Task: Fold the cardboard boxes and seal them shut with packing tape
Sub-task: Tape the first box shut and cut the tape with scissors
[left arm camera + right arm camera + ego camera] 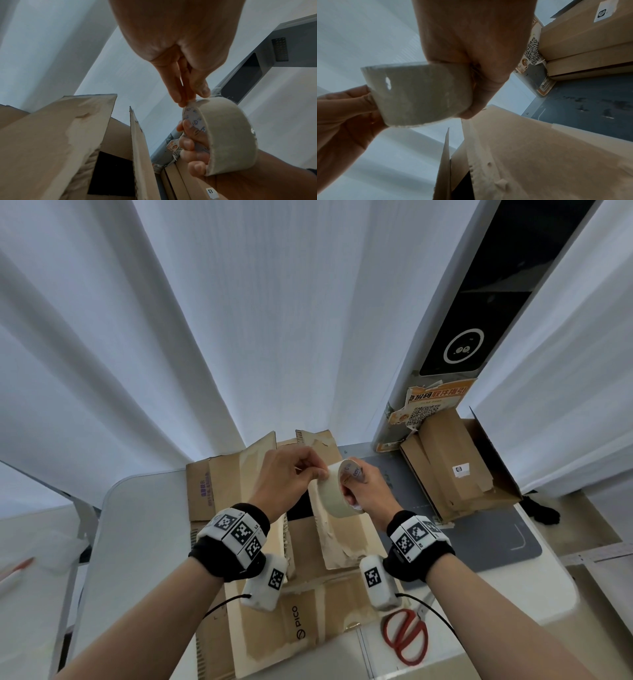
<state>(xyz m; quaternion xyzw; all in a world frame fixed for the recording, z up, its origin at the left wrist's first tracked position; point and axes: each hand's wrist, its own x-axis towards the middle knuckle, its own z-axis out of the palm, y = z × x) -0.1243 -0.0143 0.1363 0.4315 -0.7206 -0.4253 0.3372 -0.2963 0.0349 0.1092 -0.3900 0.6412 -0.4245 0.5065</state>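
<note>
The open cardboard box (308,546) sits on the white table (144,542), flaps up, nothing sealed yet. Just above it the right hand (368,494) is wrapped round the packing tape roll (337,491) while the left hand (291,477) pinches at its rim, hunting for the tape end I'd guess. Next: peel a strip, close flaps.

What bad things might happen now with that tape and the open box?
The left hand only pinches at the edge of the beige packing tape roll gripped by the right hand, so its end may slip back. The brown cardboard box flaps stand open, unheld. The red-handled scissors lie near the table edge.
</note>
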